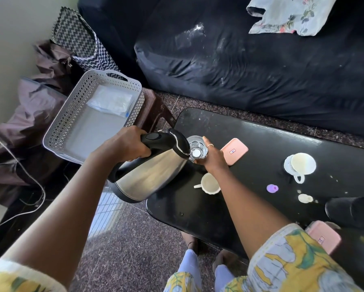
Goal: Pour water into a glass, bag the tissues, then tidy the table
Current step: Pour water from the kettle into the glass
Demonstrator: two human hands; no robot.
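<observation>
My left hand (128,143) grips the black handle of a steel electric kettle (151,173), tilted with its spout against the rim of a clear glass (196,146). My right hand (212,155) wraps the glass from the right, at the near-left corner of the black table (261,131). Water shows in the bottom of the glass. A grey perforated basket (75,114) on a brown stool (155,108) to the left holds a clear plastic bag with tissues (111,103).
On the table lie a pink case (234,151), a white cup (209,183), an overturned cup on a saucer (300,165), a purple cap (272,188), a small white lid (305,198), a black object (354,211) and another pink case (324,239). A dark sofa (261,60) stands behind.
</observation>
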